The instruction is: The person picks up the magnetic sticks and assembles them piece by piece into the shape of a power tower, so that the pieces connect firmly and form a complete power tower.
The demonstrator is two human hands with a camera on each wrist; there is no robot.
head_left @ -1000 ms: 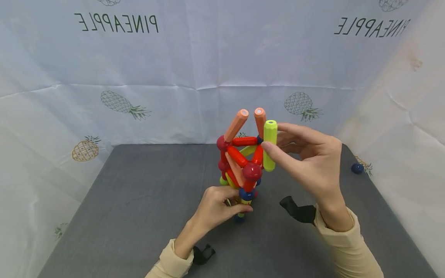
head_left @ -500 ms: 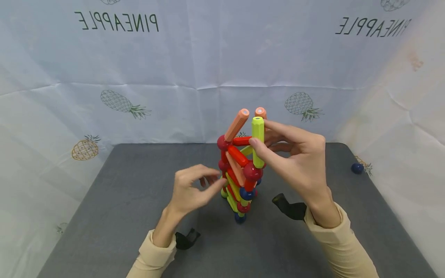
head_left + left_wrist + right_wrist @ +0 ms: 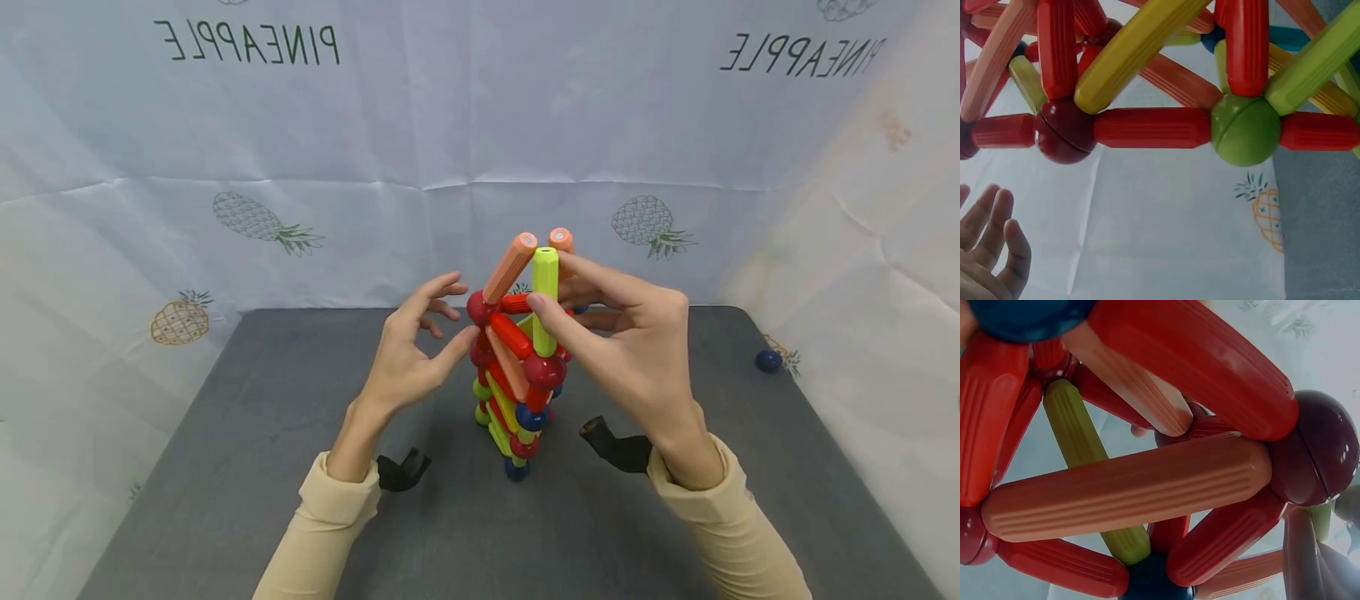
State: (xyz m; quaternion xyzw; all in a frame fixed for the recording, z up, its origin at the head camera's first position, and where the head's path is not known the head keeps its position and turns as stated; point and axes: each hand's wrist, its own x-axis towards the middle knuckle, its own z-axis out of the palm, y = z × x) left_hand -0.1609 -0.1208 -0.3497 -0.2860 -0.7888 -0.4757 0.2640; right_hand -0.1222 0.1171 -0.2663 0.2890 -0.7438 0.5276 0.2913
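Note:
A tower of coloured magnetic rods and balls [image 3: 512, 336] stands upright on the dark table. My right hand [image 3: 637, 350] pinches a lime green rod [image 3: 545, 292] between thumb and fingers, upright, its lower end at the front red ball [image 3: 544, 371]. Left of the tower, my left hand [image 3: 408, 354] has its fingers spread and holds nothing; whether its thumb touches the tower I cannot tell. In the left wrist view those fingers [image 3: 999, 234] show below the tower's side. Two peach rods, one at the left [image 3: 510, 268] and one behind [image 3: 561, 240], stick up from the top.
A loose dark blue ball [image 3: 768, 361] lies at the right edge of the grey table [image 3: 300, 433]. Behind hangs a pale cloth [image 3: 420, 125] printed with pineapples. Black wrist mounts [image 3: 403, 471] show below both hands.
My right hand has brought the lime green rod leftward to the front red ball. My left hand has let go of the tower's lower part and risen along its left side.

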